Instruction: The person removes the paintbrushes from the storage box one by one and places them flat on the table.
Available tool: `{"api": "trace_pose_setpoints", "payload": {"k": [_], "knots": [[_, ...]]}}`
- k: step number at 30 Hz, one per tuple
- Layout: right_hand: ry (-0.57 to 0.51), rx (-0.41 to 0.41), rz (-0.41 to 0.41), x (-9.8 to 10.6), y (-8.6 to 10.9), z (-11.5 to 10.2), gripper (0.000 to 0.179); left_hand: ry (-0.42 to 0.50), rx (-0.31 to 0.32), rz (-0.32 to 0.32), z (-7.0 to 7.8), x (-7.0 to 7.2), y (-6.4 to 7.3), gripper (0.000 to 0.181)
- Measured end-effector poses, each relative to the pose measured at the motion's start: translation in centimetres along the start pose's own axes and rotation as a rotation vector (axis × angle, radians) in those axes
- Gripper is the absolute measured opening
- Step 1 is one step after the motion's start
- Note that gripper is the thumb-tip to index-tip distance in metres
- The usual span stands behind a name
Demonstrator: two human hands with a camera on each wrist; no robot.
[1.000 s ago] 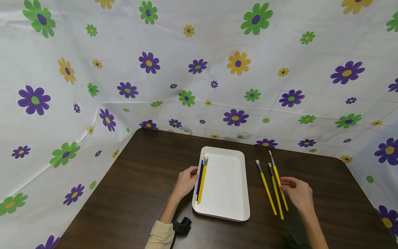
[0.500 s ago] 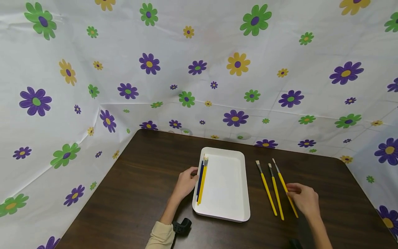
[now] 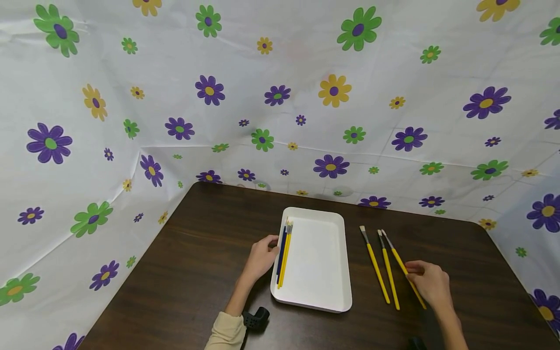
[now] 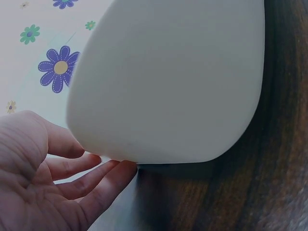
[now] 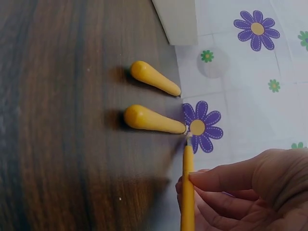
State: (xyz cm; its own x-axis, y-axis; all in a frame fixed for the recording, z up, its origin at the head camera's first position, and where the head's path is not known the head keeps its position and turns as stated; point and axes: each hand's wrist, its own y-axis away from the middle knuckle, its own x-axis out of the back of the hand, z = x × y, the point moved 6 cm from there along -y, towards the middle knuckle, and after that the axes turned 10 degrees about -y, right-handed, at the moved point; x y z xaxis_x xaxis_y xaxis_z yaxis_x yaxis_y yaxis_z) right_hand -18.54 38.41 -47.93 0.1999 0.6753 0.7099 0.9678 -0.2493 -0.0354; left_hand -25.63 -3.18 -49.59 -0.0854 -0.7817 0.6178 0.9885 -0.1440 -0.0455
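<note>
My left hand [image 3: 261, 256] is at the left side of a shallow white tray [image 3: 316, 262], its fingertips touching the side wall. In the left wrist view the fingers [image 4: 103, 190] meet the tray's edge. Along the tray's inner left lie several thin paintbrushes with blue and yellow handles [image 3: 285, 257]. My right hand [image 3: 429, 282] pinches a yellow-handled paintbrush [image 3: 399, 260] between thumb and fingers, its bristles pointing away and leftward. To its left two more yellow paintbrushes, the middle one [image 3: 391, 277] and the outer one [image 3: 377, 272], lie on the table.
A dark brown wooden table [image 3: 205, 233] carries everything. Behind it and on the left hangs a white flower-patterned sheet [image 3: 245, 63]. A black wrist device [image 3: 257, 318] sits at my left wrist.
My right hand has moved right and toward me with its paintbrush, which now slants more and whose bristles are nearer the table's middle brush. The left hand and tray have stayed put.
</note>
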Motion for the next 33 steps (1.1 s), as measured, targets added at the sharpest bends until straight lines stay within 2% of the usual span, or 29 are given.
{"api": "trace_pose_setpoints", "payload": {"k": [2, 10, 20, 33], "knots": [[-0.007, 0.002, -0.020, 0.0, 0.0, 0.0, 0.022, 0.000, 0.002, 0.000, 0.0, 0.0, 0.1, 0.033], [-0.061, -0.033, -0.018, 0.3, 0.0, -0.3, 0.025, -0.002, 0.004, 0.001, 0.1, 0.2, 0.1, 0.033], [-0.078, -0.008, 0.002, 0.4, 0.2, -2.3, 0.028, 0.008, 0.001, 0.001, 0.0, 0.2, 0.2, 0.032], [-0.118, 0.107, 0.017, -0.6, 1.1, -6.6, 0.024, 0.013, -0.011, -0.001, 0.1, 0.2, 0.1, 0.032]]}}
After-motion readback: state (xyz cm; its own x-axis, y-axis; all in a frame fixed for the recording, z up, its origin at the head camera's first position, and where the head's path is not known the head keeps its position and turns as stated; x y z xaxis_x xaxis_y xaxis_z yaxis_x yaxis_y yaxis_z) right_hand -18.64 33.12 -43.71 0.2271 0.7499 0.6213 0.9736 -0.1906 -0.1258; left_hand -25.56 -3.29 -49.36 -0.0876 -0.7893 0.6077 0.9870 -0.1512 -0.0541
